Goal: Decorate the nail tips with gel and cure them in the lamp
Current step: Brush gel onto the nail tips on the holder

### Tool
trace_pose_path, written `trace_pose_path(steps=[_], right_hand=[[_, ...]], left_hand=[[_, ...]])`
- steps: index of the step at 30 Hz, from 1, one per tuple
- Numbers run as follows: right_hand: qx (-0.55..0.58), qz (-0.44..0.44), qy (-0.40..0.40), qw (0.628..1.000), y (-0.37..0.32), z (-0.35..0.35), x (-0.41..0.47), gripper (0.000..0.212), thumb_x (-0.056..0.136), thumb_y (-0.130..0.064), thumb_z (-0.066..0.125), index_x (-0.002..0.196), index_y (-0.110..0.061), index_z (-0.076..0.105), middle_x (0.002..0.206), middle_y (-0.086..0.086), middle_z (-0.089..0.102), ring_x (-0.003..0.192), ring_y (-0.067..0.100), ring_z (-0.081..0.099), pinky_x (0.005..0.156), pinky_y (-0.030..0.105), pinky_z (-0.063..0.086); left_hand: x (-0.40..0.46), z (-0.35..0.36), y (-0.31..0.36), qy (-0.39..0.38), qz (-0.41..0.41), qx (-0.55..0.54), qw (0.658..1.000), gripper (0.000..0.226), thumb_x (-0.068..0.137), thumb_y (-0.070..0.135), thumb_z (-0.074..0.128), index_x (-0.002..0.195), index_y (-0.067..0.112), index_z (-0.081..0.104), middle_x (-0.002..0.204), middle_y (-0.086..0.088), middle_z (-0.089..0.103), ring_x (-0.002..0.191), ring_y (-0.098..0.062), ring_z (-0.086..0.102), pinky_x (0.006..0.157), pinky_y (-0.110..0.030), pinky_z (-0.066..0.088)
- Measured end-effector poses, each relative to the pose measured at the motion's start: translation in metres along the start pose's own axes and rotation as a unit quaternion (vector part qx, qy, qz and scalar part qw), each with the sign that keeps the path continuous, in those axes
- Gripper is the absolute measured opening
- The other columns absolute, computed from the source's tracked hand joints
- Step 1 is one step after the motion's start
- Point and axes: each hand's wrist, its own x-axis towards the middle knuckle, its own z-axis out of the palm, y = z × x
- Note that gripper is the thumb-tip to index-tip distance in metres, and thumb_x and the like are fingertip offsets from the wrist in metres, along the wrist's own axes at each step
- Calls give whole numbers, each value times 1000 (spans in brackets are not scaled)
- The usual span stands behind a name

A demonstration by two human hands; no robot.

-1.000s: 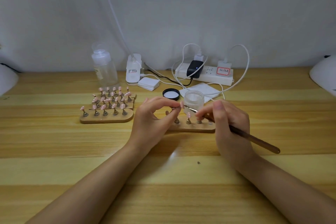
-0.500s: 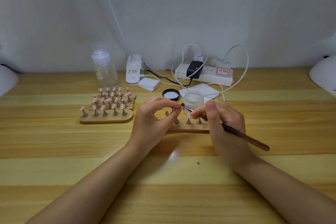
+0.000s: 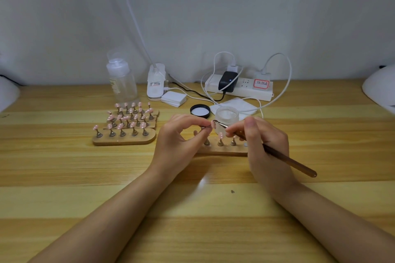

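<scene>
Two hands work over the table (image 3: 64,177) — the left hand (image 3: 178,139) pinches one nail tip (image 3: 211,125) on its small stand, the right hand (image 3: 263,145) grips one brush (image 3: 286,159), its point at that tip. Four wooden holders (image 3: 125,140) sit left; the fifth (image 3: 222,149) is half hidden. One open gel jar (image 3: 226,115) stands behind — pegs blur together.

Nothing legible for you here: the red-bordered sticker (image 3: 261,84) on the power strip (image 3: 241,90) has handwriting too small to read; labels on the white device (image 3: 155,84) and clear bottle (image 3: 122,80) are blurred.
</scene>
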Motion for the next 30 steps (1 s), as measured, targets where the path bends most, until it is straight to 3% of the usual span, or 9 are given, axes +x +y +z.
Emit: trace_pose_path(steps=[3, 11, 16, 20, 27, 30], right_hand=[[-8, 21, -10, 1000, -1, 2, 1, 41, 93, -36, 36, 75, -19, 69, 74, -12, 67, 78, 12, 63, 77, 47, 50], [21, 11, -6, 1000, -3, 1, -1, 45, 94, -33, 36, 71, -13, 70, 67, -3, 67, 71, 20, 64, 68, 44, 50], [49, 8, 4, 999, -3, 0, -2, 47, 93, -31, 34, 65, -12, 67, 60, -1, 64, 61, 15, 61, 63, 31, 49], [64, 25, 18, 998, -4, -1, -1, 42, 93, -34, 33, 69, -21, 66, 66, -3, 66, 66, 13, 62, 64, 21, 47], [35, 90, -20, 995, -6, 1, 2, 34, 85, -48, 41, 73, -29, 67, 74, -11, 69, 74, 6, 64, 69, 23, 49], [42, 82, -21, 995, -6, 1, 1, 37, 87, -45, 41, 72, -26, 69, 71, -9, 69, 71, 5, 64, 67, 21, 49]], left_hand=[[0, 0, 1, -1, -5, -2, 1000, 12, 76, 9, 72, 85, 16, 71, 82, 6, 68, 85, -11, 61, 81, -28, 46], [0, 1, 2, 3, -26, -3, 1000, 11, 76, 8, 72, 86, 13, 72, 84, 4, 69, 89, -15, 61, 83, -35, 46], [-1, 1, 4, 6, -28, -11, 1000, 9, 76, 10, 72, 84, 13, 72, 81, 5, 69, 87, -15, 62, 83, -34, 45], [-1, 2, 3, 9, -31, -10, 999, 11, 76, 9, 73, 84, 15, 71, 82, 6, 69, 87, -15, 62, 83, -33, 45], [-1, 0, 3, 4, -24, -11, 1000, 11, 76, 11, 72, 85, 16, 71, 83, 9, 68, 86, -10, 62, 83, -41, 46], [-1, 1, 4, 5, -26, -14, 1000, 12, 76, 11, 72, 85, 18, 71, 83, 9, 68, 86, -12, 62, 82, -40, 47]])
